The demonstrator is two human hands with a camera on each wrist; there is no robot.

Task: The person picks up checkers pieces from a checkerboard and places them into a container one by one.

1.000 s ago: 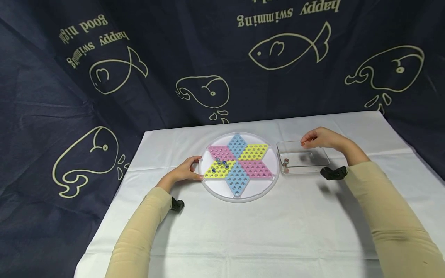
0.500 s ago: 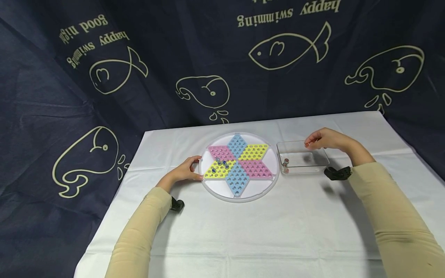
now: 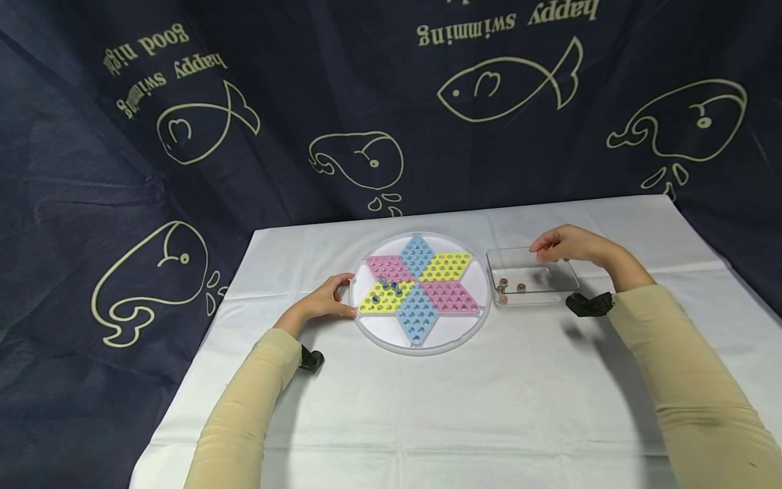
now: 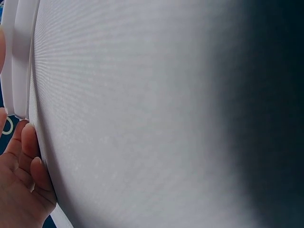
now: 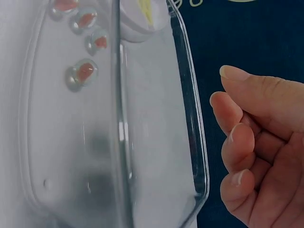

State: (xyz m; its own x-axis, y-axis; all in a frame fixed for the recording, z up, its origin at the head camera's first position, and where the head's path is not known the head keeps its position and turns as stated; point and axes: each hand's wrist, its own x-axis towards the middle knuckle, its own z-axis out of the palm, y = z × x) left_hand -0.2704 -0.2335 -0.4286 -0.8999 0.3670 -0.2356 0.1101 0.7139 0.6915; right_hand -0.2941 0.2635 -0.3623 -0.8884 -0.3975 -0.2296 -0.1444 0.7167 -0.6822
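A round Chinese checkers board (image 3: 440,333) with a coloured star lies at mid-table. My left hand (image 3: 326,297) grips its left rim between thumb and fingers; in the left wrist view only part of that hand (image 4: 23,185) shows beside the white rim (image 4: 21,57). Several blue marbles (image 3: 394,286) sit around the star's left yellow point. To the right is a clear plastic box (image 3: 550,299) holding several red-centred marbles, one marble (image 5: 85,72) apart from the others. Above the box's far edge hovers my right hand (image 3: 568,244), fingers loosely bent, nothing between thumb and fingertips (image 5: 223,107).
A white cloth (image 3: 464,414) covers the table. Behind it hangs a dark curtain (image 3: 379,81) printed with fish and whales. Each wrist carries a black camera mount (image 3: 589,305). The box stands close to the board's right rim.
My right hand shifted slightly right with a red marble, then back left, and has let go of it. The marble now lies in the clear box. My left hand has stayed put.
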